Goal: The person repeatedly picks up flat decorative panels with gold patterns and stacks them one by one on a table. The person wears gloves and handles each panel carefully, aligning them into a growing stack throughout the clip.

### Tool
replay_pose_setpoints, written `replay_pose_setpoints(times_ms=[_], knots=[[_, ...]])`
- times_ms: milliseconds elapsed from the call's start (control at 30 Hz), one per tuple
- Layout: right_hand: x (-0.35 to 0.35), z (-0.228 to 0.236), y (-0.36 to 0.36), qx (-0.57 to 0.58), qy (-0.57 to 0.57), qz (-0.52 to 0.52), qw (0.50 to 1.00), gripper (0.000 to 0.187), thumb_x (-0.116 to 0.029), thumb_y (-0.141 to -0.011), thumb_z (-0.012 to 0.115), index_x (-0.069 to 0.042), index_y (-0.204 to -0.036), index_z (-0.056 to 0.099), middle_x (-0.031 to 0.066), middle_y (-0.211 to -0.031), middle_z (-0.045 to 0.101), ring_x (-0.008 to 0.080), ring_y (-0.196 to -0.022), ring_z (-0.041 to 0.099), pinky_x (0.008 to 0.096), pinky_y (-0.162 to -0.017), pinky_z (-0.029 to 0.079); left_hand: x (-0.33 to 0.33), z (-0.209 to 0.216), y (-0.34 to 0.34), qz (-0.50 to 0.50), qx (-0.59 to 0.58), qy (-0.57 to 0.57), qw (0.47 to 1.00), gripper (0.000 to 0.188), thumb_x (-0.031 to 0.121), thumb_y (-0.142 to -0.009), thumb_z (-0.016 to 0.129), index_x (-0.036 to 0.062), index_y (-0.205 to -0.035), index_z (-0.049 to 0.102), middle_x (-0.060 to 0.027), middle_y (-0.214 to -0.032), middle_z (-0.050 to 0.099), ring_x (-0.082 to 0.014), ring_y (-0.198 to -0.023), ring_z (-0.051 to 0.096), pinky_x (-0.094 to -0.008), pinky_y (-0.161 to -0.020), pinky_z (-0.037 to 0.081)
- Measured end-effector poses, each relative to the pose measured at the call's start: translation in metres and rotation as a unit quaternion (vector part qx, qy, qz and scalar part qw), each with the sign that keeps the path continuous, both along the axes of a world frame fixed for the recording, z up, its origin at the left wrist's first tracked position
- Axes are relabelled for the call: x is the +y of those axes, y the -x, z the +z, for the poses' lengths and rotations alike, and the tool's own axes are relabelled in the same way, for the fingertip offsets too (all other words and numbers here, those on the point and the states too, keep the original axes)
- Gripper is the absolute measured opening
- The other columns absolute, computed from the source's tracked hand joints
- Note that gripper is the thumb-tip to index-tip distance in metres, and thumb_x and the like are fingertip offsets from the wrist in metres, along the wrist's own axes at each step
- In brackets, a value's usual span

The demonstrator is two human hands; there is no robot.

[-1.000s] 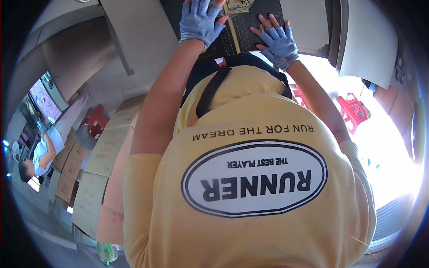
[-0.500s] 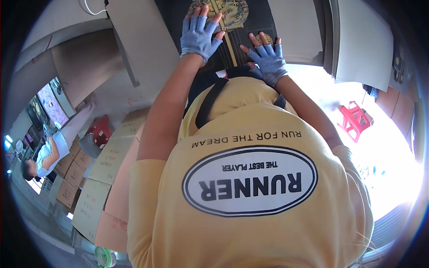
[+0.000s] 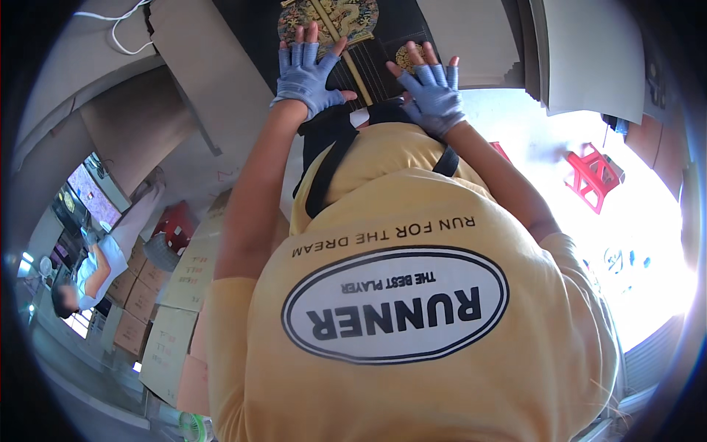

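In a blue fingerless glove, my left hand (image 3: 308,77) lies with fingers spread on a black printed panel (image 3: 254,33), its fingertips over the edge of a large round dragon design (image 3: 361,18). My right hand (image 3: 434,92), gloved the same way, rests on the panel's right part with its fingers apart. Those fingertips touch a small round gold design (image 3: 405,57). Between the hands a gold strip (image 3: 353,70) runs toward me, with thin lines beside it. Neither hand grips anything. The panel's far end is cut off by the picture's top edge.
Grey board (image 3: 471,44) flanks the panel. To the right are standing sheets (image 3: 589,59) and a red stool (image 3: 591,177) on the bright floor. Stacked cartons (image 3: 166,346) stand at the left, with another person (image 3: 103,269) beyond them. A white cable (image 3: 118,29) lies far left.
The whole view has shifted, so the panel appears further left and higher. Against its printed design, both hands sit slightly nearer to me and to the right. They stay spread.
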State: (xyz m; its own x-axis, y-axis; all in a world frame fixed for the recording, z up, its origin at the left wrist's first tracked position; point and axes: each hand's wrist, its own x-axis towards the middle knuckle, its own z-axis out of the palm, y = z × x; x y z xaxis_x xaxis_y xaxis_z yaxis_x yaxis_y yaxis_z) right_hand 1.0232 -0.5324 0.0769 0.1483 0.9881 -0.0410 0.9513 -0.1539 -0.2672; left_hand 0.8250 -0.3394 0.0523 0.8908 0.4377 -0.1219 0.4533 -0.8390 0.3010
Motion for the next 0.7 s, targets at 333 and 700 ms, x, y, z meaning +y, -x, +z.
replay_pose_setpoints(times_ms=[333,700], knots=[[-0.060,0.009,-0.054,0.087,-0.040,0.020,0.995,0.045,-0.011,-0.079,0.057,-0.013,-0.124,0.062,0.0102,-0.139,0.052,0.0289,-0.132,0.047,0.0566,-0.114,0.024,-0.003,0.005,-0.002,-0.001,0.052,-0.003,0.999,0.123,0.073,-0.058,0.072,0.0317,-0.155,0.009,-0.0232,-0.158,-0.010,-0.0445,-0.146,-0.007,-0.0653,-0.112,0.004],[0.112,-0.009,-0.066,-0.002,-0.020,0.123,0.992,0.073,-0.050,-0.088,0.055,-0.014,-0.148,0.035,0.0126,-0.158,0.022,0.0316,-0.147,0.018,0.0510,-0.118,0.017,-0.001,0.023,-0.007,0.010,0.110,0.044,0.993,0.122,0.069,-0.056,0.076,0.0316,-0.154,0.014,-0.0221,-0.159,-0.008,-0.0434,-0.146,-0.008,-0.0647,-0.113,0.002]])
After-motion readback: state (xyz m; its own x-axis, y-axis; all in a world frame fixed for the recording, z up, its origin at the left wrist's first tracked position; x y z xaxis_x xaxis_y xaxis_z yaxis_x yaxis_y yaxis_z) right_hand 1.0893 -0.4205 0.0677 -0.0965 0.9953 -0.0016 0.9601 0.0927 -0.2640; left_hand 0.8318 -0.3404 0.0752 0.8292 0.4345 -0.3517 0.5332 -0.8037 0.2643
